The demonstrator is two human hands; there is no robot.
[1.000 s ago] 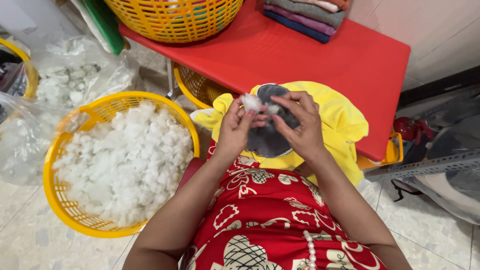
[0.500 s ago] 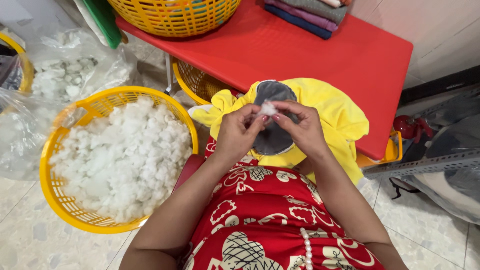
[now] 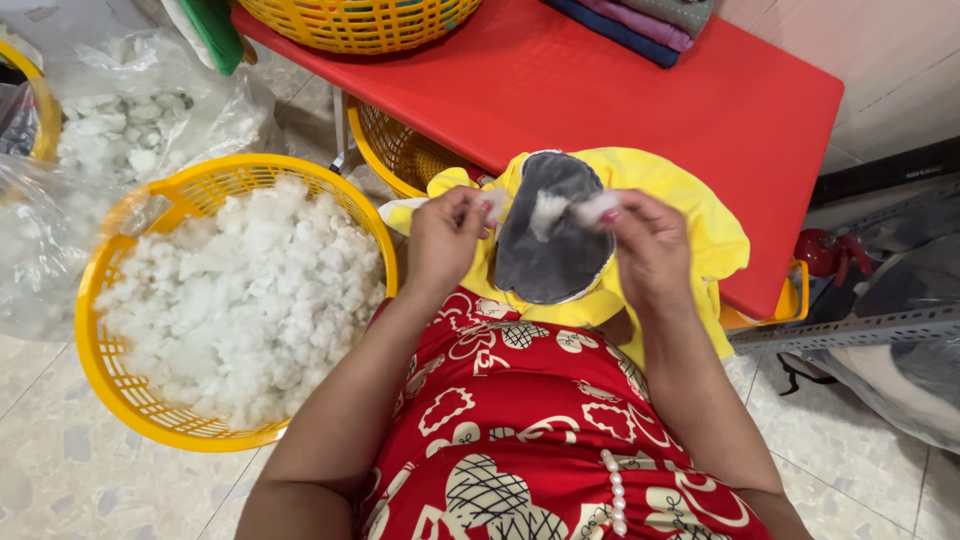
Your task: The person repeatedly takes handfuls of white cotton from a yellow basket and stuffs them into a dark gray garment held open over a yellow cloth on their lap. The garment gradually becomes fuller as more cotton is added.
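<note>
A yellow fabric piece with a grey oval patch [image 3: 545, 240] lies on my lap against the red table's edge. My left hand [image 3: 445, 240] pinches one end of a tuft of white stuffing [image 3: 545, 208] at the patch's left side. My right hand [image 3: 645, 245] pinches the other end at the right, and the tuft is stretched thin between them above the grey patch. A yellow basket [image 3: 120, 390] full of white stuffing [image 3: 240, 300] stands on the floor to my left.
The red table [image 3: 640, 100] carries a yellow basket [image 3: 360, 25] and folded cloths [image 3: 640, 20]. Another yellow basket [image 3: 395, 150] sits under it. A clear plastic bag of stuffing [image 3: 110, 130] lies far left. Metal angle bars [image 3: 860, 325] lie at right.
My hands have moved apart, pulling the white tuft out into a thin strand over the grey patch. The yellow piece stays on my lap.
</note>
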